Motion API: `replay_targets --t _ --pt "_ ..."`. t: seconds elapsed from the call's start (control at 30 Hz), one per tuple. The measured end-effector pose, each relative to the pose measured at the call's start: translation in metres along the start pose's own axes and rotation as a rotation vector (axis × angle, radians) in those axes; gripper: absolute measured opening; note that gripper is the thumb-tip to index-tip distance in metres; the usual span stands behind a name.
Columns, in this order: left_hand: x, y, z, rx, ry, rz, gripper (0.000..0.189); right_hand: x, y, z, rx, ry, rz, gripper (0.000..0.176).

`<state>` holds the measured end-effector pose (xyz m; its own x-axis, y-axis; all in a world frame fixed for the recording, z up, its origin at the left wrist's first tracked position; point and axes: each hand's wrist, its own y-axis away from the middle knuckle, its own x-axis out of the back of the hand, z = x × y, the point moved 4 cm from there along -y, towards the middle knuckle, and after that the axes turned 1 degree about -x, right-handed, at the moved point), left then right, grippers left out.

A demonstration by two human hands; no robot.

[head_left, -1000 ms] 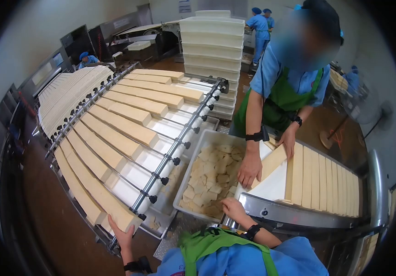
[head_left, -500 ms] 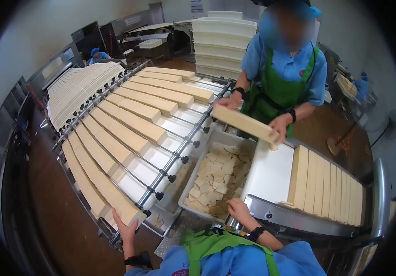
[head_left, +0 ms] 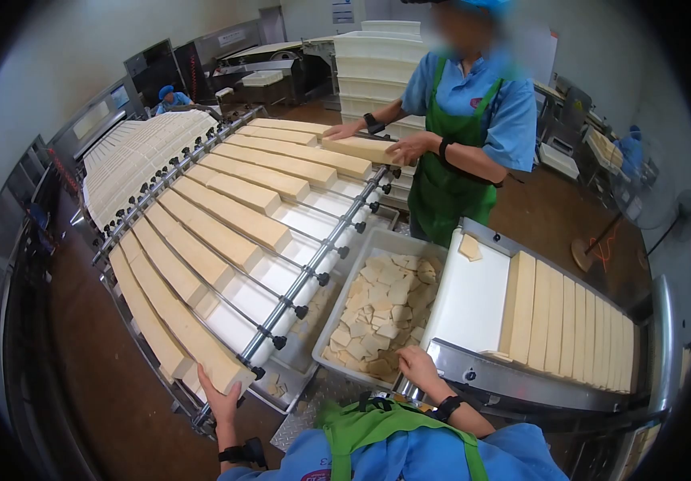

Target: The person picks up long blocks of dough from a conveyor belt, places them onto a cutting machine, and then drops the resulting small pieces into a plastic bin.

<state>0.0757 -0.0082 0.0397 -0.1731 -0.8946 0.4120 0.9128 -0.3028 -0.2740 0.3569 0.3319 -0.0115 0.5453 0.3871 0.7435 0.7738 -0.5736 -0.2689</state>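
- Here's our left grip (head_left: pixel 219 402), thumb and fingers spread wide against the near end of a long pale stack (head_left: pixel 178 314); how firmly it presses, we can't tell.
- From that grip the stack runs away along the white laned conveyor (head_left: pixel 269 284), and a neighbouring stack (head_left: pixel 143 314) lies just beside it, to the grip's left.
- Our read: the step in hand is steadying this end, and the next move calls for even pressure along the row, since the layers look apt to slide.
- Just right of the left grip, a steel rail (head_left: pixel 310 272) slants off, studded with knobs.
- Over to our right grip (head_left: pixel 418 368): fingers curled, nothing visible in them, and whether they're pinching anything we can't tell.
- Just left of it and beyond, a bin (head_left: pixel 351 374) brims with broken flat pieces (head_left: pixel 381 309).
- To its right, narrow stacks (head_left: pixel 567 325) line up across a white belt (head_left: pixel 470 309).
- Well beyond both grips, a co-worker (head_left: pixel 462 124) has both hands on a far stack (head_left: pixel 359 149).
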Motion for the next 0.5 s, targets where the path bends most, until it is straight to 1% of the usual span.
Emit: replay_targets --t 0.5 --pt "-0.0008 -0.0028 -0.0017 0.007 0.021 0.009 0.094 0.0006 -0.0005 -0.0001 -0.004 0.007 0.0 0.016"
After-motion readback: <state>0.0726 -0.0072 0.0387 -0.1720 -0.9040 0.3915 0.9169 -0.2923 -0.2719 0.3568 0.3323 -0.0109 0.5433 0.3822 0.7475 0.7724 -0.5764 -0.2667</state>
